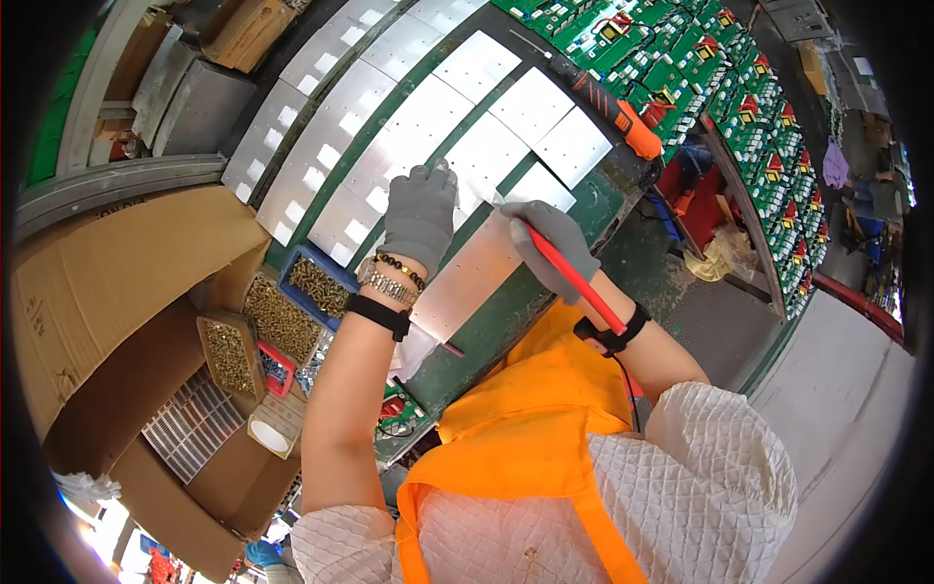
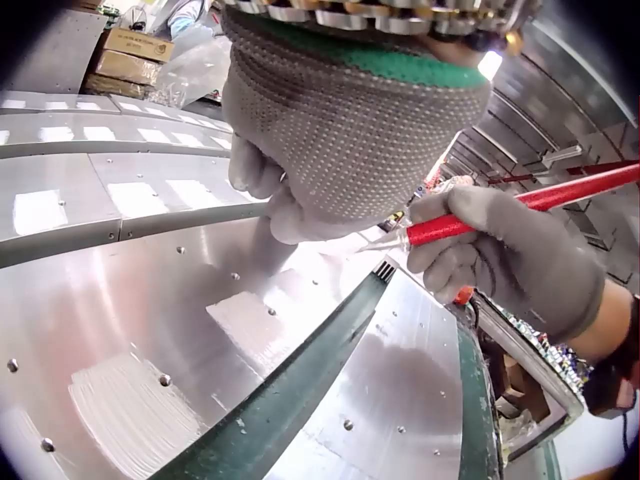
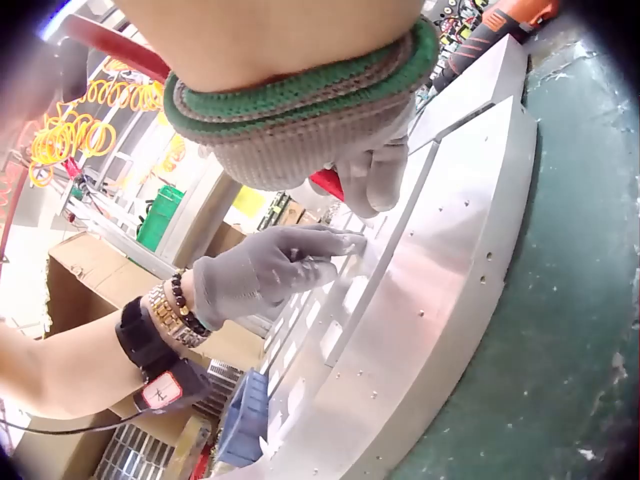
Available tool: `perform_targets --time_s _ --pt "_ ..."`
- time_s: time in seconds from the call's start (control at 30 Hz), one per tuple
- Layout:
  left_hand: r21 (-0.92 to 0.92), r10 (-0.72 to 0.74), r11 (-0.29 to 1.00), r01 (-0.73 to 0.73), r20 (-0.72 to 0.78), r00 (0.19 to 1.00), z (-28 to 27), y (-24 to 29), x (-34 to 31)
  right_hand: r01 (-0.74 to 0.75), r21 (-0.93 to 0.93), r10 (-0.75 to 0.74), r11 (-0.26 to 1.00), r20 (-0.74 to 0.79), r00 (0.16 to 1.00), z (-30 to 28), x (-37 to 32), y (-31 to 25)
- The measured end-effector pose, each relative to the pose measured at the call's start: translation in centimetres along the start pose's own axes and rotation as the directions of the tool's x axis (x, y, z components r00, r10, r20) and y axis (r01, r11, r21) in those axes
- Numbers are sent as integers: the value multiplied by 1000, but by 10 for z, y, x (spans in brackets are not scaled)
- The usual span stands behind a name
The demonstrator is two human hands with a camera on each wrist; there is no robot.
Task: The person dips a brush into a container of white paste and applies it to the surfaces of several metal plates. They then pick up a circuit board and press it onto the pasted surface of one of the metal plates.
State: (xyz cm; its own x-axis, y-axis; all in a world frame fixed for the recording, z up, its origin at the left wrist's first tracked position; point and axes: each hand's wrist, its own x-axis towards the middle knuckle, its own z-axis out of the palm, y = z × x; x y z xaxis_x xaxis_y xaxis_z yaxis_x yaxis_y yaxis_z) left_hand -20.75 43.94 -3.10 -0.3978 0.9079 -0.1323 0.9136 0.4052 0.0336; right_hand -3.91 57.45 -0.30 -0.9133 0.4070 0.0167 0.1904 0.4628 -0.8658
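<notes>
My gloved right hand (image 1: 553,243) grips a red-handled tool (image 1: 574,277) with a slim pale tip. In the left wrist view, the tip (image 2: 382,243) points toward the bare metal beside my left hand. My gloved left hand (image 1: 420,214) is over the metal plates, its fingers loosely bent and fingertips at the plate surface. The right wrist view shows white smudges on these fingertips (image 3: 350,243). Flat silver plates (image 1: 360,161) lie in rows on a green bench. Several carry white rectangular patches (image 2: 130,410), streaked as if spread on, between small holes.
An orange-and-black power screwdriver (image 1: 623,122) lies at the bench's right end, near rows of green circuit boards (image 1: 671,49). To the left, a blue bin (image 1: 304,285) and other containers hold small brass-coloured parts. A large open cardboard box (image 1: 107,282) stands beside the bench.
</notes>
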Motion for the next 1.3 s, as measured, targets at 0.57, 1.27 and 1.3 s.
perform_targets --time_s 0.57,1.27,1.3 --pt "-36 -10 999 11 27 1000 -5 2 6 -27 81 28 996 -6 1000 -21 -2 -7" --pt "19 -40 999 39 65 997 -4 10 6 -28 80 32 996 -55 998 -34 14 22" --pt "20 -41 999 40 63 997 -5 9 7 -39 81 44 996 -53 998 -37 16 18"
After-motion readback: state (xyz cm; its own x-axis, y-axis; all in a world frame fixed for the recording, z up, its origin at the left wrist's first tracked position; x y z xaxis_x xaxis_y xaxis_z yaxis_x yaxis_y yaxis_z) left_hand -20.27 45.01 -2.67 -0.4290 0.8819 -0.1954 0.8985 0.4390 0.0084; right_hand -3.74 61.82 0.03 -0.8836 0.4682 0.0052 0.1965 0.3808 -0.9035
